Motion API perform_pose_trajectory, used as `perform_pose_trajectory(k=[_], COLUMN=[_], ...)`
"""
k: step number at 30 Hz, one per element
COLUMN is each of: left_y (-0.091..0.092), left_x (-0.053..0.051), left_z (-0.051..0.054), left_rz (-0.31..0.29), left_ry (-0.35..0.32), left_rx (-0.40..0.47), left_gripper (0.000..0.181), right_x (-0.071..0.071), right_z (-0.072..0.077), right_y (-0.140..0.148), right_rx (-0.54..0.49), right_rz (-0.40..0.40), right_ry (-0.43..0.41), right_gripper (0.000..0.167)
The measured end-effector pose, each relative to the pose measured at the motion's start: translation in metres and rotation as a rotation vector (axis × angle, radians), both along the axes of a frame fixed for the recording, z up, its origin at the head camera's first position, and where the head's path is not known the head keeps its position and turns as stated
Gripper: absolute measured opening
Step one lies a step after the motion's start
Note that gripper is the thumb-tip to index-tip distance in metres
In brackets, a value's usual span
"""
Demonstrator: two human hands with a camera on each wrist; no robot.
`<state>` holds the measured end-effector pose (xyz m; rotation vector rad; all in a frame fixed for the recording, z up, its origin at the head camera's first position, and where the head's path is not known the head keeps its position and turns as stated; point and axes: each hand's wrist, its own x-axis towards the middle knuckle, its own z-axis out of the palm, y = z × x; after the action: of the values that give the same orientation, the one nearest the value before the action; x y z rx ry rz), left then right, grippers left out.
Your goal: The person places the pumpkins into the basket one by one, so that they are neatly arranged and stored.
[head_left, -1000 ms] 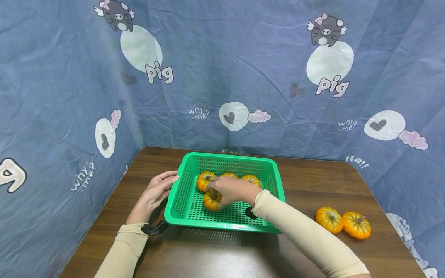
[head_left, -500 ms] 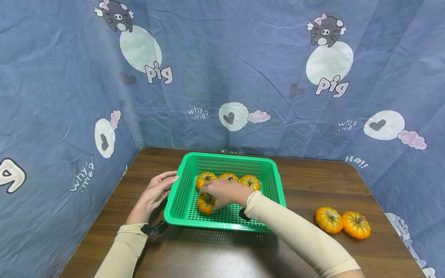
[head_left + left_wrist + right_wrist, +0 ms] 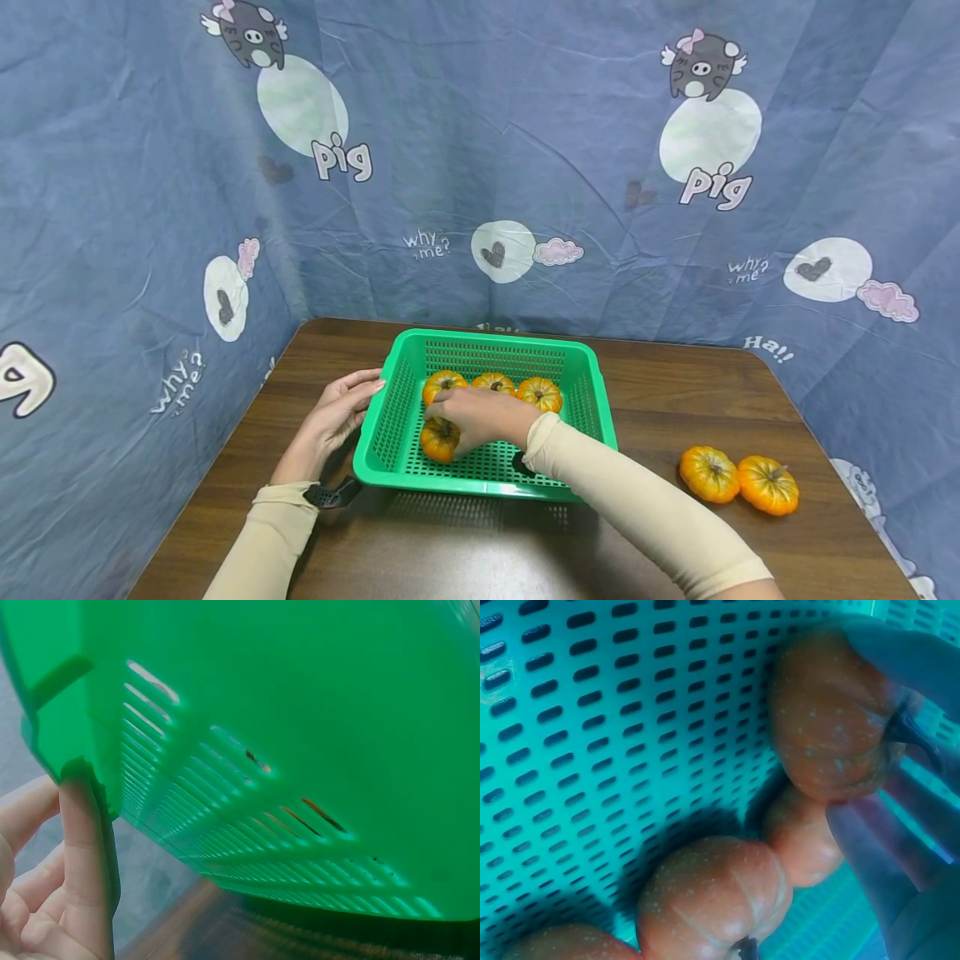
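A green plastic basket [image 3: 465, 487] with slotted walls stands on the table. My left hand [image 3: 339, 415] holds its left rim, and in the left wrist view the thumb lies along the rim of the basket [image 3: 337, 690]. Inside the basket my right hand [image 3: 483, 417] grips a small orange pumpkin [image 3: 437, 442] near the front left. In the right wrist view the fingers and thumb surround that pumpkin [image 3: 832, 720], with its dark stem between them. Behind it, along the back wall, sit a left pumpkin [image 3: 442, 384], a middle pumpkin [image 3: 493, 382] and a right pumpkin [image 3: 542, 394].
Right of the basket, two more pumpkins lie side by side on the brown wooden table [image 3: 675, 383]: one pumpkin [image 3: 708, 475] on the left, the other pumpkin [image 3: 769, 486] touching it. A blue patterned cloth [image 3: 420, 167] hangs behind and at both sides.
My right hand has shifted a little to the left inside the basket, carrying the gripped pumpkin toward the left wall. My left hand and the basket stay where they were.
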<state>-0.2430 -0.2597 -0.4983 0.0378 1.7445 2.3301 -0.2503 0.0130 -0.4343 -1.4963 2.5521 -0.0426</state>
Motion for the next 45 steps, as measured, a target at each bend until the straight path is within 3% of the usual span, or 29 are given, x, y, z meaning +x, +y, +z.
perform_pose_trajectory(k=[26, 45], left_y=[-0.001, 0.001], left_x=[-0.001, 0.000], left_z=[-0.002, 0.000], left_rz=[-0.003, 0.011], left_ry=[0.008, -0.018], left_rx=[-0.012, -0.021], left_gripper=[0.019, 0.021], right_x=[-0.001, -0.006], right_z=[0.001, 0.022], right_y=[-0.003, 0.011], right_rx=[-0.010, -0.057], right_rz=[0.027, -0.047], right_ry=[0.014, -0.053], right_gripper=[0.063, 0.062])
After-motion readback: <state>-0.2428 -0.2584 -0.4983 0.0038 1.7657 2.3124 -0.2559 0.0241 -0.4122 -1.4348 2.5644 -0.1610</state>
